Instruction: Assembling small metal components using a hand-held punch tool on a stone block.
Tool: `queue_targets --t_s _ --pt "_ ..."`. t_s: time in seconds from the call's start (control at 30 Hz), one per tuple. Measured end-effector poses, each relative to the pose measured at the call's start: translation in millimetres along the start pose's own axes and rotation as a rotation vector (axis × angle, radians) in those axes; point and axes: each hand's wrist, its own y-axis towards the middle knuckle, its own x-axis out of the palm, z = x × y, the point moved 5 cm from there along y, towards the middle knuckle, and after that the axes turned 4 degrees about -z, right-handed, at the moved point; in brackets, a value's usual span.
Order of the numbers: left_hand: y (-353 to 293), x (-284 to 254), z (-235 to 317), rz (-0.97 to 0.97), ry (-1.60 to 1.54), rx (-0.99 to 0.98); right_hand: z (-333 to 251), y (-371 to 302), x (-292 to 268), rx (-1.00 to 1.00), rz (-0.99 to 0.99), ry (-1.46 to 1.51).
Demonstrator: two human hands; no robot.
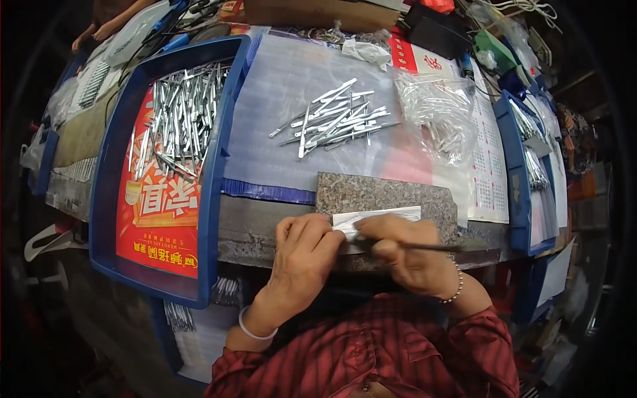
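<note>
A flat white piece with a shiny, silvery middle (377, 215) lies on a speckled granite block (385, 190) at the bench's near edge. My left hand (300, 257) grips its left end with bent fingers. My right hand (413, 257) is closed around a thin dark rod-like tool (432, 248) that sticks out to the right. Blur and the fingers hide the tool's working end, close over the piece. Beyond the block, a loose pile of slim silvery metal pieces (338, 119) rests on a clear plastic sheet (265, 79).
On the left stands a blue tray (213, 219) with many similar metal pieces (189, 113) over a red printed sheet. Farther right are a clear plastic bag (438, 113) of small pale parts and another blue tray (514, 166). Another person's hand (105, 32) shows at upper left.
</note>
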Motion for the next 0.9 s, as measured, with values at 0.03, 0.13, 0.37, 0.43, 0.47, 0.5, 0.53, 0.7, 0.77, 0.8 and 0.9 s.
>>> queue_targets --t_s 0.03,0.13,0.37,0.43,0.47,0.5,0.53,0.7,0.77,0.8,0.9 --pt "-2 1 -1 0.001 0.008 0.004 1 -1 -10 0.030 0.010 0.053" --pt "-1 1 -2 -0.003 0.014 -0.004 -12 -10 -35 0.060 0.160 0.127" --pt "3 -1 3 -0.028 0.005 0.023 -2 -2 11 -0.050 -0.192 -0.094" --pt "3 -3 1 -0.043 0.013 0.018 -1 3 14 -0.072 -0.095 -0.068" --pt "4 -2 1 -0.058 0.016 0.009 0 3 10 -0.091 -0.001 -0.042" --pt "6 -2 0 -0.048 0.019 0.002 6 3 10 -0.077 -0.013 -0.020" --pt "6 -1 0 -0.051 0.025 0.008 9 0 5 -0.026 0.004 0.013" --pt "5 0 1 -0.021 0.025 0.000 1 -32 -48 0.113 0.218 0.146" --pt "4 -1 3 -0.027 0.031 0.001 -6 -49 -64 -0.057 0.381 0.153" --pt "7 -1 6 -0.027 0.030 0.012 2 -52 -60 -0.023 0.309 0.168" --pt "5 -1 9 -0.047 0.068 0.015 20 -47 -31 0.009 0.143 -0.104"
